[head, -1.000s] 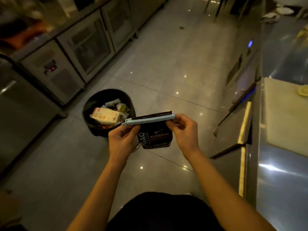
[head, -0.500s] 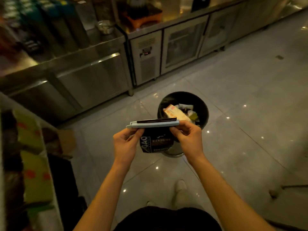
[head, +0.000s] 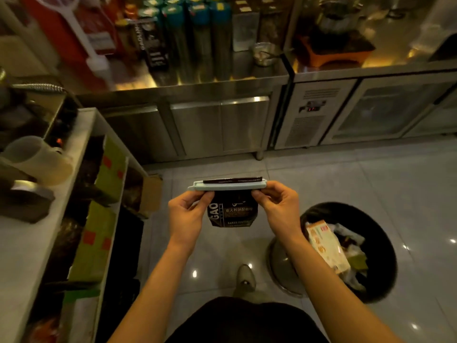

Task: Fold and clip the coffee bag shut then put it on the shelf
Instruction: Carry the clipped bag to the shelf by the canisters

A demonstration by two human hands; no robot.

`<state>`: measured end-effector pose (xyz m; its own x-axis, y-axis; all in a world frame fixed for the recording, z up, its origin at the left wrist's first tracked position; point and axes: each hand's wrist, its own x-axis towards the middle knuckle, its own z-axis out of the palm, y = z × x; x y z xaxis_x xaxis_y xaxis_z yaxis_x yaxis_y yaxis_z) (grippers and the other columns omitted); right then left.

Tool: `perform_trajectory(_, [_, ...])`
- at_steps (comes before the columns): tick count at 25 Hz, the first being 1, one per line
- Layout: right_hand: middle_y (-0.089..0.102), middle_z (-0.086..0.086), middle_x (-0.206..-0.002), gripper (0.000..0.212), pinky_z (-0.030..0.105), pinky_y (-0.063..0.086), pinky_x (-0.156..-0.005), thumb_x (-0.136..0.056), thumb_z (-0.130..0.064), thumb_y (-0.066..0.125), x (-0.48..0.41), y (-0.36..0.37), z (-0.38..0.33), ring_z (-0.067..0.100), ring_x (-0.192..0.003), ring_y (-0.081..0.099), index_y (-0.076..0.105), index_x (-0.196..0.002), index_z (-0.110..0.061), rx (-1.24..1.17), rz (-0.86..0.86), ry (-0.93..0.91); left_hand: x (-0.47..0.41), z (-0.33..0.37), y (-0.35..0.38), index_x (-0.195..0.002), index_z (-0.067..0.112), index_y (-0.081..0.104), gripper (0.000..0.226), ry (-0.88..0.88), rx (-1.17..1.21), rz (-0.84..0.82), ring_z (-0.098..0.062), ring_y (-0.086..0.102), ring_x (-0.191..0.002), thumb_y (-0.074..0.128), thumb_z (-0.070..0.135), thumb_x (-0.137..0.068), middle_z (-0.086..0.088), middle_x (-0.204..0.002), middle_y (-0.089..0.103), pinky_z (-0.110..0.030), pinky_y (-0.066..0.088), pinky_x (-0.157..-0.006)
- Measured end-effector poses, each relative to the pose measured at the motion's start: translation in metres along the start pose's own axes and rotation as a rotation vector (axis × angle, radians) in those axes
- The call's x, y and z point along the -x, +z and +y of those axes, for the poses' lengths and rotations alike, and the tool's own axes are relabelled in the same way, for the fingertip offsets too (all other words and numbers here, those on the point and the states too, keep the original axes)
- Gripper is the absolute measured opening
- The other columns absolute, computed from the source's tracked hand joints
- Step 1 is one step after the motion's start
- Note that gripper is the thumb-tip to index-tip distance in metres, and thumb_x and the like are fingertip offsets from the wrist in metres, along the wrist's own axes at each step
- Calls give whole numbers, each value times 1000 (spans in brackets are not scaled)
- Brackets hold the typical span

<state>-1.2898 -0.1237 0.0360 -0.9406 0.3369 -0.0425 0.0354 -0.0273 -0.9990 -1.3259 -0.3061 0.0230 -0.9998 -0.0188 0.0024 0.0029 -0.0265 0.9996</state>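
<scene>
A small black coffee bag (head: pixel 232 214) hangs in front of me at chest height, its folded top caught in a long pale blue clip (head: pixel 227 186) that lies level across it. My left hand (head: pixel 186 214) pinches the clip and bag near the left end. My right hand (head: pixel 277 209) pinches them near the right end. A white shelf unit (head: pixel 81 149) stands at the left, with green and red boxes (head: pixel 103 209) on its lower levels.
An open black bin (head: pixel 378 246) full of rubbish stands on the tiled floor at the right, close to my right forearm. Steel counters and fridges (head: pixel 321 115) run along the back, with bottles and packets (head: pixel 188 35) on top. A translucent jug (head: pixel 34 157) sits on the shelf unit's top.
My view has swung to the left: the bin has slid from centre to the right and the shelf unit has come fully into sight. Both hands keep the same hold on the clipped bag.
</scene>
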Motion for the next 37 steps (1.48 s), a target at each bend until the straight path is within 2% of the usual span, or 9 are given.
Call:
perform_trajectory(7, [75,0,-91,22,20,57,-75,-84,2,67,-147,30,-14,12,-88,72,70,-93,-17,-41,-156,3,-125,4,21,-90,22,75,18,10,-9,180,-13,72,-86,68,6,-84,9,-83,77,-21,56,-77])
perform_trajectory(10, [75,2,-91,19,21,57,-76,-84,2,66,-198,49,-11,13,-88,72,70,-94,-13,-36,-172,0,-173,-2,22,-90,23,74,19,-8,-15,204,-11,73,-84,68,5,-85,9,-82,77,-20,56,-74])
perform_trajectory(15, [74,1,-93,19,24,58,-80,-86,-1,64,-296,99,-4,13,-92,71,69,-93,-18,41,-185,0,-281,-16,11,-91,18,74,17,-31,2,225,-13,73,-84,68,5,-84,5,-85,77,-23,57,-74])
perform_trajectory(18, [74,2,-95,18,32,58,-84,-86,-3,66,-357,137,-2,15,-96,70,70,-93,-20,131,-160,-23,-351,-18,-4,-92,18,74,14,-48,17,204,-23,72,-89,68,9,-84,-7,-90,76,-34,57,-79])
perform_trajectory(20, [74,1,-95,17,35,58,-85,-86,-5,66,-398,160,-3,15,-96,69,71,-93,-20,156,-136,-47,-399,-15,-12,-91,19,74,13,-39,16,200,-23,72,-90,68,9,-84,-6,-90,76,-37,57,-82])
perform_trajectory(25, [73,1,-92,13,26,57,-80,-86,-4,67,-478,207,-7,11,-92,69,70,-95,-13,174,-123,-49,-492,-10,-23,-89,18,71,19,-33,12,206,3,68,-75,66,-1,-85,17,-72,74,-14,53,-71])
perform_trajectory(28, [73,-2,-91,14,21,56,-77,-86,-3,67,-533,241,-2,8,-88,70,70,-95,-14,168,-163,-38,-552,-16,-33,-87,21,72,23,-31,14,249,5,65,-74,67,-1,-84,21,-71,73,-13,53,-72])
perform_trajectory(34, [74,0,-93,16,33,59,-79,-86,-7,68,-633,290,10,13,-89,70,70,-95,-20,153,-244,12,-646,-28,-49,-86,32,74,21,-44,-83,365,1,66,-81,72,11,-82,21,-77,74,-16,51,-74])
perform_trajectory(37, [73,-2,-92,18,33,59,-80,-85,-9,69,-673,312,11,12,-90,70,69,-92,-26,154,-275,33,-684,-26,-56,-86,26,72,19,-79,-110,407,6,66,-74,70,7,-84,21,-72,74,-11,50,-69])
